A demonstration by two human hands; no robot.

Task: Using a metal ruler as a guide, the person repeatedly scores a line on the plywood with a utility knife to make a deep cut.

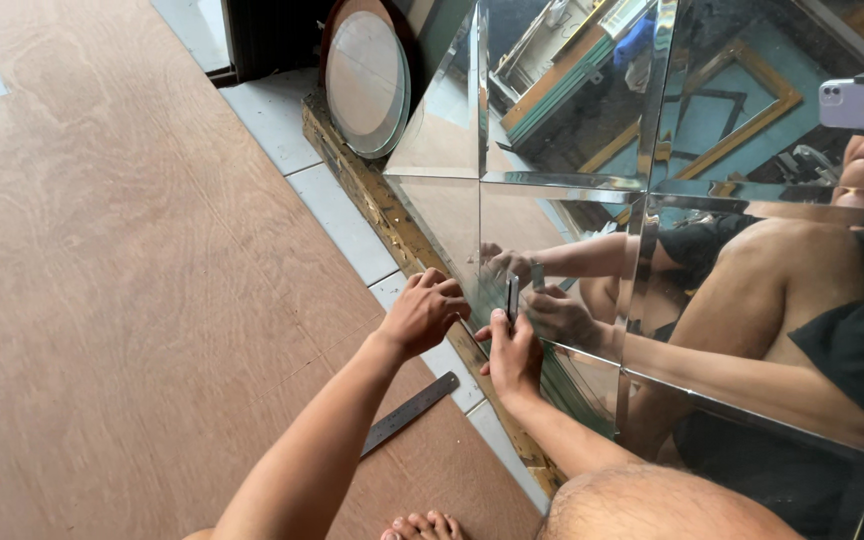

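A large mirror made of bevelled panels (562,215) leans upright on a rough wooden base (392,215). My left hand (422,312) rests with curled fingers against the lower left edge of the mirror. My right hand (512,352) grips a small dark flat tool (512,297), held upright against the glass just beside the left hand. Both hands and forearms appear reflected in the panels. A dark metal ruler (410,412) lies on the floor below my left forearm.
A round mirror (365,80) leans at the far end of the wooden base. Brown plywood sheeting (122,260) covers the floor to the left, with pale tiles (337,215) along the base. My toes (422,525) show at the bottom edge.
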